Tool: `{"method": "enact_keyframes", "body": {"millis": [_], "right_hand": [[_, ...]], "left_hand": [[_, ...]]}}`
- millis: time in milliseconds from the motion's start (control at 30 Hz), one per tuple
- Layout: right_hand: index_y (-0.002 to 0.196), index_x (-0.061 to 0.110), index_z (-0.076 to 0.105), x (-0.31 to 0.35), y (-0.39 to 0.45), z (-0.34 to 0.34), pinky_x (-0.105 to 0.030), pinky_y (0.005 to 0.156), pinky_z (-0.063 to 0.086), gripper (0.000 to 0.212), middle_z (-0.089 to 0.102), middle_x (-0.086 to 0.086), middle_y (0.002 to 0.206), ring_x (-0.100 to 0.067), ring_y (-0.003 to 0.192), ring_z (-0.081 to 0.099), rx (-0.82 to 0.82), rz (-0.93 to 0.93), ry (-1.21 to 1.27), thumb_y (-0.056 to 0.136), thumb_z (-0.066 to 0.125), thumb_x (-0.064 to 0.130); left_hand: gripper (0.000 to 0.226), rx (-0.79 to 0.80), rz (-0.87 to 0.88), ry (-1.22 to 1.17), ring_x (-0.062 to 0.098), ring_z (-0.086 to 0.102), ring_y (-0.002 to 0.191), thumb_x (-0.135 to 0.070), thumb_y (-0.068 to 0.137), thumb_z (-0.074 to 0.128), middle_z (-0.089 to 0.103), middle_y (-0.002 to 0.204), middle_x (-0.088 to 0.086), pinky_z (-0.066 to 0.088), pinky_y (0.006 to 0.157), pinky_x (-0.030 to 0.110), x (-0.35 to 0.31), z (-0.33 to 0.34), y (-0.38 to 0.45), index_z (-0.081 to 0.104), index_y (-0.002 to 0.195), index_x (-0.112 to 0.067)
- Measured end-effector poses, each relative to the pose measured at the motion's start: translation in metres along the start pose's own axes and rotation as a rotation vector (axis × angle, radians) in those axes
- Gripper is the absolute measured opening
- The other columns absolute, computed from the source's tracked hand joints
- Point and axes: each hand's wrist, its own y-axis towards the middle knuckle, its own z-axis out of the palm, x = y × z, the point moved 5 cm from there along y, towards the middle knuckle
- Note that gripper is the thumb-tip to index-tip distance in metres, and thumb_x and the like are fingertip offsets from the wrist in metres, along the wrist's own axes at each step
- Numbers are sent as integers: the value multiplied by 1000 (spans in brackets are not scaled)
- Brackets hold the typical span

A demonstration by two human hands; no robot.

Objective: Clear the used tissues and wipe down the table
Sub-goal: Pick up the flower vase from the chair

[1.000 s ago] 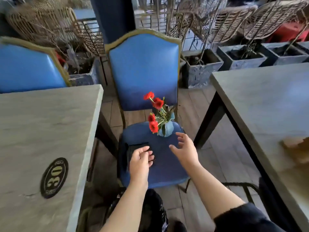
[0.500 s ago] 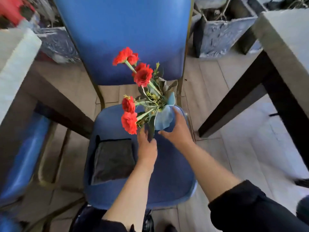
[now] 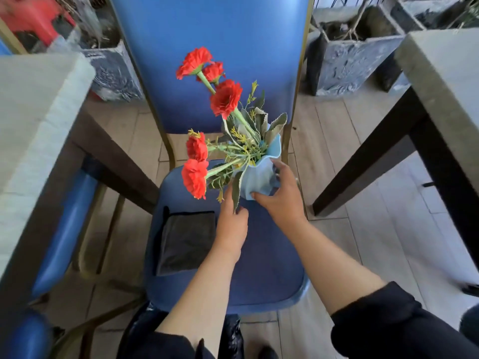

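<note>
- Since the earlier frame of the head view, both hands have been brought off the chair seat and onto the pale blue wavy-rimmed vase (image 3: pixel 255 181); the view itself has been carried closer and tipped down.
- The right hand (image 3: pixel 281 194) is wrapped round the right side of the vase, thumb at its near base. The left hand (image 3: pixel 230 224) is pressed to its near left side; whether its fingers curl round cannot be told, as leaves hide them.
- The vase stands at the far right of the blue padded chair seat (image 3: pixel 269 268), red fabric-like carnations (image 3: pixel 224 98) leaning out to the left.
- The lift is best made low on the body, kept upright, since the blooms seem top-heavy and the fluted wall looks smooth.
- A dark grey folded cloth (image 3: pixel 188 244), matte and soft in look, lies on the near left of the seat, untouched.
- Grey stone-look tables (image 3: pixel 33 112) flank the chair; no tissues are visible.
</note>
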Motion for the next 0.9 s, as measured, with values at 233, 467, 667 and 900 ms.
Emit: {"method": "enact_keyframes", "body": {"millis": [233,467,667,900], "right_hand": [[128,23,46,96,-93,-15,-11,70,40,70,50,20,109,0,96,52,-41,-63,-38,67,80,14],[126,23,46,199,-230,-8,-21,72,39,71,51,7,117,-12,104,53,-106,-136,-55,66,84,23],[122,24,47,272,-319,26,-28,75,44,69,55,1,115,-16,102,56,-63,-224,-61,64,84,27],[123,25,47,323,-390,89,-22,71,41,70,56,6,115,-10,97,56,86,-271,6,63,84,26]], "left_hand": [[71,-39,-24,-17,-6,47,121,3,92,37,51,135,-20,42,104,31,-63,-47,-102,37,139,-50],[48,-63,21,-147,-4,56,93,-6,96,40,60,96,-27,44,98,33,-130,-124,-244,54,125,-42],[51,-109,54,-280,4,57,116,-2,97,39,58,131,-4,46,95,24,-151,-199,-336,43,142,-24],[46,-228,161,-349,9,59,110,4,95,41,65,113,-7,47,84,17,-160,-285,-412,49,136,-15]]}}
